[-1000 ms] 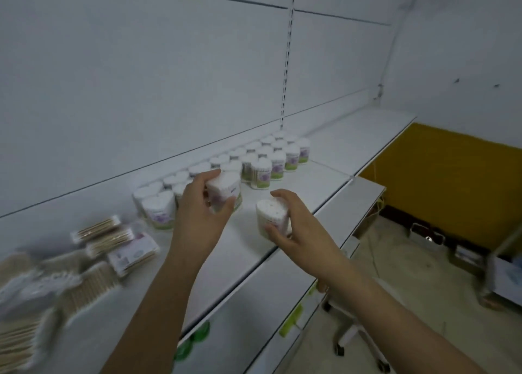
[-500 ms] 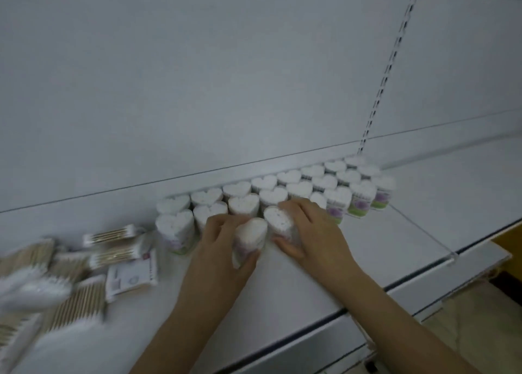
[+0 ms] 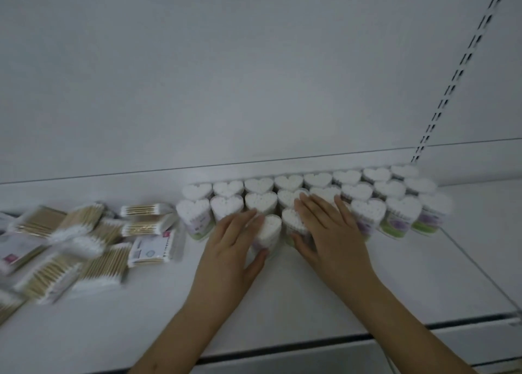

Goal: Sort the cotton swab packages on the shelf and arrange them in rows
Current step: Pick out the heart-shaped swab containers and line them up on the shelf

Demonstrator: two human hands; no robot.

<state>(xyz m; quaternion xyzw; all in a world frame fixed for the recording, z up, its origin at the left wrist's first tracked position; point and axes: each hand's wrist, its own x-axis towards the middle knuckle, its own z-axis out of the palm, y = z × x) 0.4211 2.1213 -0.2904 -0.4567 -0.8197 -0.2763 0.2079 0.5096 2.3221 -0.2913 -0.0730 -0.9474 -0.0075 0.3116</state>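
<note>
Several heart-shaped cotton swab tubs [image 3: 288, 182] stand in rows against the back of the white shelf [image 3: 310, 294]. My left hand [image 3: 231, 240] grips one tub [image 3: 269, 226] in the front row, thumb on its near side and fingers on its left side. My right hand [image 3: 327, 226] holds the neighbouring tub [image 3: 292, 218], thumb below it and fingers spread over the tubs behind. Both tubs stand upright, side by side, touching the row behind.
A loose heap of flat cotton swab packs [image 3: 70, 243] with wooden sticks lies on the shelf to the left. A slotted upright [image 3: 457, 77] runs up the back wall at the right. The shelf's front edge [image 3: 339, 342] crosses below my forearms.
Both hands carried their tubs from the shelf front to the rows and set them side by side in the front row. The camera swung left and down toward the shelf.
</note>
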